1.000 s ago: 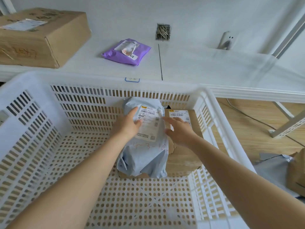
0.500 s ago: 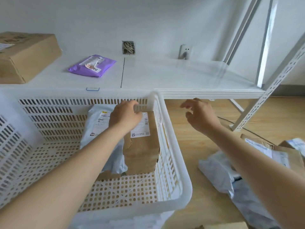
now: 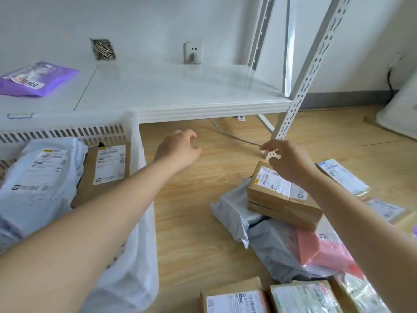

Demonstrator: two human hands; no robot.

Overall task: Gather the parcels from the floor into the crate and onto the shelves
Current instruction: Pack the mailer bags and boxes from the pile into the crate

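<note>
The white slotted crate (image 3: 133,132) stands at the left, holding a pale blue mailer bag (image 3: 38,177) and a brown cardboard parcel (image 3: 106,168). My left hand (image 3: 178,150) hovers over the wood floor just right of the crate, fingers relaxed and holding nothing. My right hand (image 3: 286,159) floats above a brown labelled box (image 3: 277,199) that lies on a grey-white poly bag (image 3: 234,213). Its fingers are loosely spread and hold nothing. A pink mailer (image 3: 325,249), a grey bag (image 3: 277,251) and several labelled boxes lie around on the floor.
A low white shelf (image 3: 180,91) runs behind the crate with a purple mailer (image 3: 38,77) on it. A perforated white shelf post (image 3: 300,91) stands by my right hand. A cable (image 3: 232,136) trails on the floor. More boxes (image 3: 234,301) lie at the bottom edge.
Both hands left the crate and swung right over the floor. The view turned right, bringing the pile of floor parcels into sight. The parcels in the crate stayed put.
</note>
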